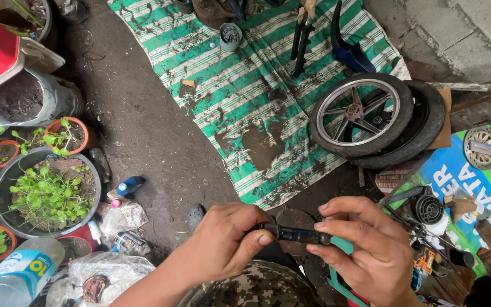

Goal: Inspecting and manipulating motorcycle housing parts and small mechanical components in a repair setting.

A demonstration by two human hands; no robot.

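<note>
A green-and-white striped tarp [245, 96], stained with mud, lies spread over the dark ground [143, 131] and takes up most of the upper middle of the view. At its right edge a spoked wheel [359, 111] lies flat, partly overlapping a loose black tyre [427, 125] beside it. To the left, a wide round planter [46, 193] full of small green seedlings sits among smaller clay pots [66, 135], and a large clear water bottle [12, 273] lies in the bottom left corner. On the right a blue and green printed sheet [456, 170] carries a round metal disc [480, 146] and a jumble of small parts. A small grey tin [230, 35] holding metal bits stands near the top of the tarp, and a blue-capped bottle [129, 186] lies on the ground close to the planter.

Low in the middle, the person's left hand [223, 241] and right hand [365, 250] meet over a lap in camouflage cloth [257, 287]. Between them they hold a short dark cylindrical part [294, 233] horizontally, above the lap and clear of the ground. The left hand's fingers [257, 241] are clenched around its left end, thumb pressed along it. The right hand's fingers [336, 224] pinch its right end between thumb and fingertips.
</note>
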